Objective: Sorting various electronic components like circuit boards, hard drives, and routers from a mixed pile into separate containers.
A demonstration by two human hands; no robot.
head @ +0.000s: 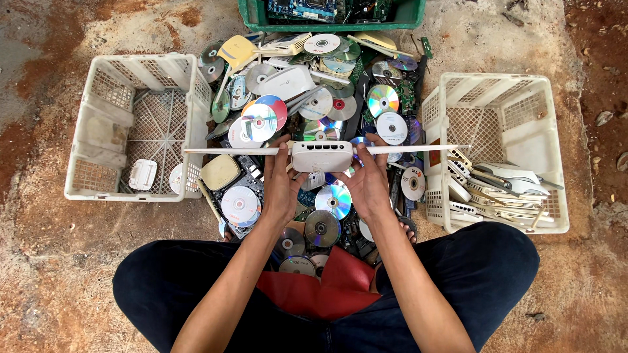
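Observation:
I hold a white router (322, 157) level in front of me, over a heap of discs and electronic scrap (314, 98). Its two long white antennas stick straight out sideways, one to the left (232, 151) and one to the right (418, 148). My left hand (280, 185) grips the router's left end and my right hand (367, 182) grips its right end, thumbs on top. Shiny discs (333, 199) lie directly under my hands.
A white plastic crate (124, 124) on the left holds a small white casing and a disc. A white crate (497, 150) on the right holds several white device shells. A green crate (330, 16) with circuit boards stands beyond the heap. My crossed legs frame the near side.

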